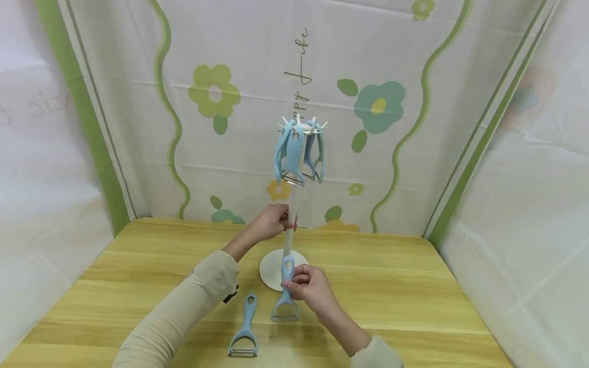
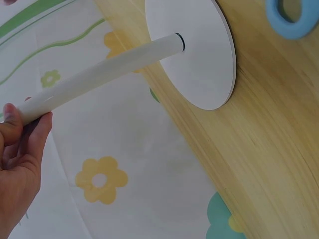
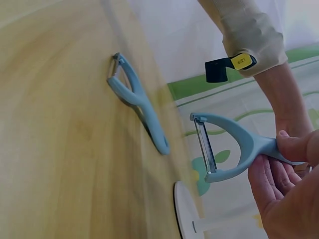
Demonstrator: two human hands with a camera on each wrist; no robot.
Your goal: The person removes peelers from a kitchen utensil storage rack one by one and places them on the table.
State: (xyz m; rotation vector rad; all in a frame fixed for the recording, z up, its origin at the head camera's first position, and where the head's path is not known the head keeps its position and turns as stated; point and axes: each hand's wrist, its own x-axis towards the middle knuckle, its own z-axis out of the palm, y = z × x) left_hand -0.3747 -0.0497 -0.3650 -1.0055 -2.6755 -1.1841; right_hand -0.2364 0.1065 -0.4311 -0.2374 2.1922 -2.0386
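Note:
My left hand point(image 1: 272, 222) grips the white pole point(image 2: 104, 74) of a stand, thumb and fingers curled round it above the round white base point(image 1: 270, 270). At the top of the stand, several light-blue peelers point(image 1: 293, 153) hang from white hooks point(image 1: 313, 125), blades down. In front of the pole, my right hand point(image 1: 312, 290) pinches the handle of another light-blue peeler point(image 3: 239, 144), its metal blade end pointing down and clear of the table in the right wrist view. One more light-blue peeler point(image 1: 247, 328) lies flat on the table, left of the right hand.
The wooden table point(image 1: 405, 300) runs back to a white curtain point(image 1: 252, 36) printed with flowers and green lines. White cloth hangs on the left point(image 1: 19, 182) and right sides. A dark band with a yellow label point(image 3: 242, 61) sits on the left sleeve.

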